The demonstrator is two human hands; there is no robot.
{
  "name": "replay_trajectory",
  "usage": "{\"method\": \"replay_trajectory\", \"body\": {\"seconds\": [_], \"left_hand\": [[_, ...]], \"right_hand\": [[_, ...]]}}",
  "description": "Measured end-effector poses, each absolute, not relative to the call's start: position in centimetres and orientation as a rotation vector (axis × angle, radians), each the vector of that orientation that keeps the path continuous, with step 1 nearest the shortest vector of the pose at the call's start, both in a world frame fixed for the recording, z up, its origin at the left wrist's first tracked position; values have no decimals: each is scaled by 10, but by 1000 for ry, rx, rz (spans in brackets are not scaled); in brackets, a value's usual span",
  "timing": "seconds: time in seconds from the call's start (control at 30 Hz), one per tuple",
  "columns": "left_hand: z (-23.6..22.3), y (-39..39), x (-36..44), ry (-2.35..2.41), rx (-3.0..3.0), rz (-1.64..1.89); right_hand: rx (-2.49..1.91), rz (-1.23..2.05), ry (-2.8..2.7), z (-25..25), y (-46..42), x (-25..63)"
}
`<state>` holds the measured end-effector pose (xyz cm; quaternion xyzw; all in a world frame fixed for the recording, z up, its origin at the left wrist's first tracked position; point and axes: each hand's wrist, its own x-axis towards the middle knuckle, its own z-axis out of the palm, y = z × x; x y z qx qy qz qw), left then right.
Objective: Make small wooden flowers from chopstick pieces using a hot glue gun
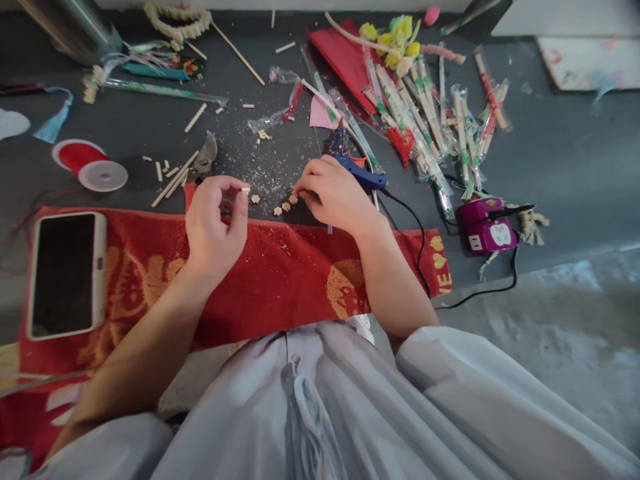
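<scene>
My left hand [215, 217] pinches a short cut piece of pale wooden stick [245, 190] between thumb and forefinger, just above the table's near edge. To its right, my right hand [337, 193] reaches down with curled fingers, its fingertips closed at a small flower-shaped wooden piece [293, 199]. Similar flower-shaped pieces [277, 211] lie beside those fingertips, and another sits close to the left thumb. Behind the left hand lie cutting pliers [206, 157], their handles partly hidden. A blue glue gun [357, 167] rests just beyond my right hand.
A red towel [285, 273] covers the near edge, with a phone [67, 273] at left. Red ribbon spool [90, 163], cut sticks [175, 179] and crumbs lie around. Wrapped chopsticks [420, 120] and a purple power socket [486, 227] with a cord are at right.
</scene>
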<state>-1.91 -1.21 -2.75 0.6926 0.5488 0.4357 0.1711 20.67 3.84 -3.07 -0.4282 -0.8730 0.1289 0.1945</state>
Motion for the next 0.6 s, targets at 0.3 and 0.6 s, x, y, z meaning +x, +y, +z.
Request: {"method": "replay_trajectory", "body": {"seconds": [0.3, 0.6], "left_hand": [[-28, -14, -11, 1412, 1713, 1130], [-26, -12, -7, 1269, 1461, 993]], "right_hand": [[-1130, 439, -2392, -24, 33, 201], [-854, 512, -2255, -22, 23, 186]]}}
